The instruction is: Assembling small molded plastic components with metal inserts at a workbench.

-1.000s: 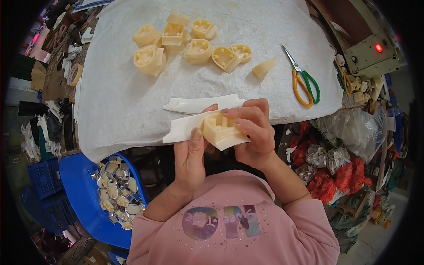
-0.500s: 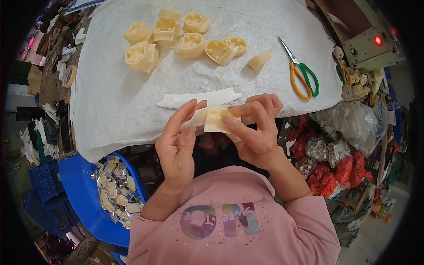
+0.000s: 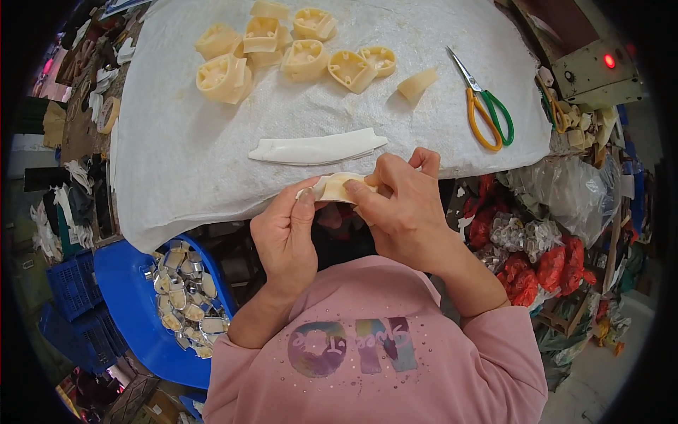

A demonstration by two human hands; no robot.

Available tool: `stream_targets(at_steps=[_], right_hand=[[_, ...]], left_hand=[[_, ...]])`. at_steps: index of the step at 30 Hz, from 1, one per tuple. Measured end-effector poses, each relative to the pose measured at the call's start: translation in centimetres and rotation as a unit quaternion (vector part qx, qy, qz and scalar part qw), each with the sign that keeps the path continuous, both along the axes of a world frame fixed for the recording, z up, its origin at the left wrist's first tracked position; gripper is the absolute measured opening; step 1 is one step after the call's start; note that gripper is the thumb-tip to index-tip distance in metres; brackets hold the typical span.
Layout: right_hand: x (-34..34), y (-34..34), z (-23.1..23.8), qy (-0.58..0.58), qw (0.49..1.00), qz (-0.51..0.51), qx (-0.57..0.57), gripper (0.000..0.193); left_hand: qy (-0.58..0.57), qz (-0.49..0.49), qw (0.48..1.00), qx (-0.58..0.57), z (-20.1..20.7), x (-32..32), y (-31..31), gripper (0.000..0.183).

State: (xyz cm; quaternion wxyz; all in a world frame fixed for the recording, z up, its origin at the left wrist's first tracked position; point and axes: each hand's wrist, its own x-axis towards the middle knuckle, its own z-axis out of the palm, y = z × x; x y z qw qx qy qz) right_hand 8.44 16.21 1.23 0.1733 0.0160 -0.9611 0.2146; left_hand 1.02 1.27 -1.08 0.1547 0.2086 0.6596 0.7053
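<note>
Just beyond the table's near edge, my right hand [image 3: 406,205] grips a cream plastic piece [image 3: 337,186] shaped like a shoe heel, its thumb pressed on the near face. My left hand [image 3: 288,233] pinches the end of a white strip [image 3: 311,191] at the piece's left side, thumb over fingers. The strip seems to run along the piece; my fingers hide part of both. On the table beyond lies a small stack of curved white strips [image 3: 318,147]. Farther back sit several similar hollow cream heel pieces [image 3: 305,58], and one lies on its side [image 3: 417,84].
Scissors [image 3: 483,106] with yellow and green handles lie at the right on the white-covered table [image 3: 176,155]. A blue bin [image 3: 127,304] of silver and cream pieces stands at lower left. Red and clear plastic bags [image 3: 551,261] crowd the right. A metal box [image 3: 597,76] shows a red light.
My left fingers have closed onto the strip's end, against the piece. The cream piece has tilted, and my right hand has turned over it. The view has shifted slightly.
</note>
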Motion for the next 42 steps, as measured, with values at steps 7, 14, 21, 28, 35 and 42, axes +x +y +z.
stream_targets(at_steps=[7, 14, 21, 28, 35, 42], right_hand=[[0.1, 0.1, -0.6, -0.019, 1.0, -0.001, 0.007, 0.026], [-0.2, 0.3, -2.6, 0.042, 0.999, 0.002, -0.019, 0.027], [-0.2, 1.2, -3.6, 0.171, 0.982, 0.035, -0.076, 0.039], [0.4, 1.3, -2.7, 0.129, 0.976, 0.116, -0.127, 0.036], [0.5, 1.3, -2.5, 0.126, 0.978, 0.12, -0.113, 0.037], [0.6, 1.4, -3.0, 0.122, 0.977, 0.112, -0.133, 0.038]], left_hand=[[0.026, -0.032, 0.998, -0.053, 0.3, -0.1, 0.3, 0.027], [0.203, -0.084, 0.95, -0.223, 1.3, 0.7, 0.0, 0.036], [-0.197, -0.275, 0.939, 0.069, -1.6, -2.2, -1.0, 0.053], [-0.371, -0.363, 0.844, 0.136, -2.8, -1.7, -0.8, 0.063], [-0.346, -0.348, 0.867, 0.091, -1.7, -1.9, 0.5, 0.043], [-0.321, -0.364, 0.872, 0.071, -2.1, -1.7, 0.2, 0.046]])
